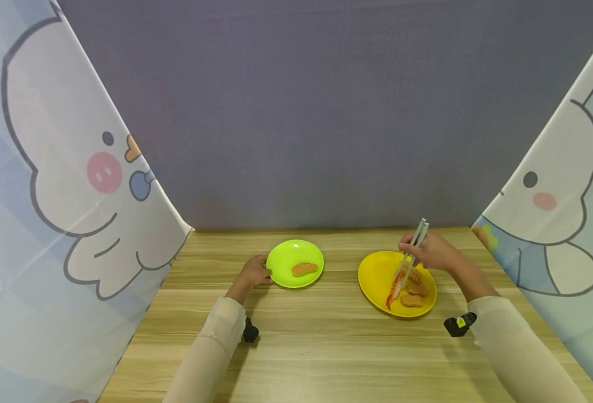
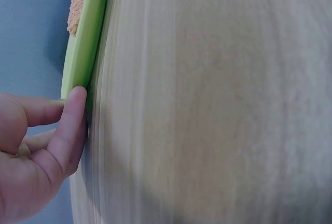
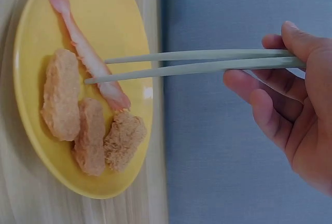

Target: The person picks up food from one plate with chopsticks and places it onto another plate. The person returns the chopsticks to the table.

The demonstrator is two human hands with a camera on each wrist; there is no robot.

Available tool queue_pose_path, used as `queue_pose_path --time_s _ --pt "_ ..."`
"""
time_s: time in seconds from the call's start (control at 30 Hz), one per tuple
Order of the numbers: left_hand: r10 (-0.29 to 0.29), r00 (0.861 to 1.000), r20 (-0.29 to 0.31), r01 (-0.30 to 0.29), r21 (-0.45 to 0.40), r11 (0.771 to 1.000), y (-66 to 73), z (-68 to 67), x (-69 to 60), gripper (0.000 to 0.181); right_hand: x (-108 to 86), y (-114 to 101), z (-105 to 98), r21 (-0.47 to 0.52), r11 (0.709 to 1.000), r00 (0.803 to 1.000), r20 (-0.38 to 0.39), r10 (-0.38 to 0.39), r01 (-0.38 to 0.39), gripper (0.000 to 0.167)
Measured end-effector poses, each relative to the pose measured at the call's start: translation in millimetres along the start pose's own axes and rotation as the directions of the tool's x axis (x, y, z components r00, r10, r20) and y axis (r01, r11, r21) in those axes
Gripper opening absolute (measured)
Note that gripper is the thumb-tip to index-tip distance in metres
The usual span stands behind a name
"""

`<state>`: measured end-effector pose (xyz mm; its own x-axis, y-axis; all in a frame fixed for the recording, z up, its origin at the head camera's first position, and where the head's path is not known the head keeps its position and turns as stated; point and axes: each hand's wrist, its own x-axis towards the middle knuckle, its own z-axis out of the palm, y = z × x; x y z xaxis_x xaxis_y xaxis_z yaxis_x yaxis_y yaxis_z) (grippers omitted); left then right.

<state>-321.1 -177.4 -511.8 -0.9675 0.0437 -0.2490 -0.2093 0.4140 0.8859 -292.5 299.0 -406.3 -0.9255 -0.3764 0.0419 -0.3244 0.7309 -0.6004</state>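
Observation:
My left hand [image 1: 255, 271] pinches the left rim of a lime-green plate [image 1: 283, 260] between thumb and fingers. One breaded fried piece [image 1: 305, 269] lies on that plate. My right hand [image 1: 429, 250] holds a pair of pale grey-green chopsticks [image 3: 181, 70] above a yellow plate [image 1: 372, 280]. Their tips stand a little apart at a red-and-white shrimp [image 3: 85, 53]; whether they touch it I cannot tell. Beside the shrimp on the yellow plate are a large breaded piece [image 3: 61, 97], a smaller brown one [image 3: 89, 138] and a crumbly one [image 3: 124, 141].
Both plates stand on a wood-grain table [image 1: 326, 347], some way apart. A grey cloth wall [image 1: 326, 112] rises behind the table. Printed cartoon curtains [image 1: 75, 184] close off the left and right sides. A black wrist device [image 1: 457, 326] shows by the right sleeve.

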Motion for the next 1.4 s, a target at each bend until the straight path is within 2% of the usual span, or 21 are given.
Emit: queue_pose_path --time_s 0.17,0.53,0.9,1.2,1.4 --pt "0.010 1.000 0.000 -0.010 0.003 1.000 -1.2 0.9 -0.1 0.058 1.1 0.3 2.8 0.005 1.000 1.000 0.002 -0.030 0.030 0.026" --pt "0.024 1.000 -0.005 -0.024 0.010 1.000 -0.4 0.1 -1.7 0.057 0.0 0.4 4.8 0.025 0.999 0.999 -0.016 -0.047 0.047 0.025" --pt "0.001 1.000 -0.017 0.000 0.021 1.000 1.2 -0.6 -4.0 0.056 -0.9 1.2 5.7 -0.002 0.997 0.995 -0.072 -0.071 0.071 0.022" --pt "0.007 1.000 -0.017 -0.006 0.026 1.000 0.5 -0.3 -2.8 0.056 2.4 -1.7 10.9 -0.022 0.994 0.993 -0.055 -0.104 0.103 0.022" --pt "0.015 1.000 -0.015 -0.015 0.024 1.000 -0.3 -0.5 -1.7 0.057 3.0 -2.1 10.8 -0.006 0.994 0.988 -0.114 -0.108 0.108 0.021"
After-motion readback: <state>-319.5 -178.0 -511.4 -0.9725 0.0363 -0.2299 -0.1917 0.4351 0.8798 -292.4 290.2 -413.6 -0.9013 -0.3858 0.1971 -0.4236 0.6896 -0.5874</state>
